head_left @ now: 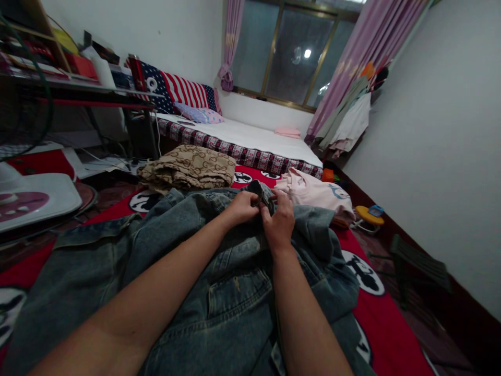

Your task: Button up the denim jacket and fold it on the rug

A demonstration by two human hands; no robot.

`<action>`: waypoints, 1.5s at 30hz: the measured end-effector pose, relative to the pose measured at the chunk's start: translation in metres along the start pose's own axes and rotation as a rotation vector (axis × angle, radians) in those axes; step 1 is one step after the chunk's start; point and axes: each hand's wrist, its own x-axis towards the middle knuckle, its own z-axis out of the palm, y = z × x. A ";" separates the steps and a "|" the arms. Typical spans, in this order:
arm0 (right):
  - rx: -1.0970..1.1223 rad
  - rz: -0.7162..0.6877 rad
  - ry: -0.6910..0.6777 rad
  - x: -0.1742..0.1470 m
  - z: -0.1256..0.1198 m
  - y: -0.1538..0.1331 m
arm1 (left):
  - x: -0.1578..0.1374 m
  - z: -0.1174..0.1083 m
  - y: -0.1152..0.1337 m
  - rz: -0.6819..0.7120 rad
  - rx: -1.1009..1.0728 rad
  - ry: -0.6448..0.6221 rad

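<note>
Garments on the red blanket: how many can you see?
3: the denim jacket under both hands, a folded tan patterned piece beyond it on the left, a pink top on the right. Others may lie hidden underneath.

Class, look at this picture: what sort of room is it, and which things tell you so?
Most likely a bedroom in a home. A made bed with pillows stands under a curtained window, and clothes hang by the wall.

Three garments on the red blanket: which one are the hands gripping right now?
The blue denim jacket; left hand and right hand pinch its far edge. The tan patterned garment and pink garment lie folded beyond, untouched.
</note>
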 end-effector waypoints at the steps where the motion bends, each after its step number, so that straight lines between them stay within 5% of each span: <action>1: -0.003 0.005 -0.008 0.000 0.000 0.001 | 0.000 0.002 0.002 -0.003 0.021 0.023; 11: 0.328 0.093 0.271 0.004 0.005 0.019 | 0.002 -0.012 0.019 -0.129 -0.058 0.203; 19: 0.494 0.219 0.127 0.011 -0.009 0.007 | -0.003 -0.014 0.043 -0.296 -0.344 0.116; 26: 0.877 0.662 -0.057 0.013 -0.004 0.017 | -0.004 -0.010 0.044 -0.320 -0.399 0.122; 34: 0.792 0.502 -0.050 0.011 -0.005 0.008 | 0.000 -0.008 0.039 -0.204 -0.231 0.166; 40: 0.726 0.259 -0.294 0.006 0.011 -0.004 | 0.005 -0.009 0.015 -0.065 0.034 0.172; 45: 0.737 0.473 -0.318 0.001 0.014 0.001 | -0.003 -0.015 -0.045 -0.197 0.238 0.326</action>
